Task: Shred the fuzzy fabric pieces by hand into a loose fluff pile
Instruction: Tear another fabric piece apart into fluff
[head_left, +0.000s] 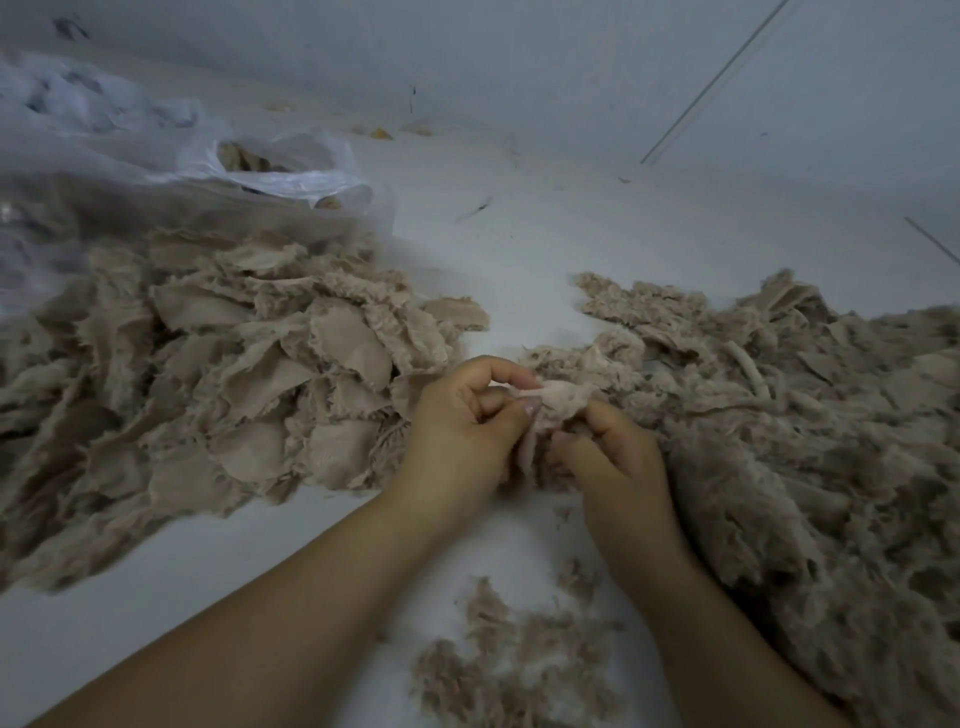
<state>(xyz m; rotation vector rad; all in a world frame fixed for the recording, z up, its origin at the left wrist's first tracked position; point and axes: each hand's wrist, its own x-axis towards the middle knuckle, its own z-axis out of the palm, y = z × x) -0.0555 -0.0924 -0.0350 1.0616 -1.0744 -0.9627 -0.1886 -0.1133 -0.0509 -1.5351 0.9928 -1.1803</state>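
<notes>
Both hands, left hand (462, 431) and right hand (613, 462), pinch one fabric piece (563, 400) between two piles, floor (519, 249) beyond.

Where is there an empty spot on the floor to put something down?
Bare floor runs between the pile of fabric pieces and the fluff pile, up to the wall past the plastic bag. Another patch lies under the left forearm. It is crowded around the left hand and right hand holding a fabric piece, and by the small fluff.

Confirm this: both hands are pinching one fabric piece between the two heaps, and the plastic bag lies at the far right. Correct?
Not quite. The head view shows the plastic bag at the far left. The left hand and right hand do pinch one fabric piece between the heaps.
</notes>
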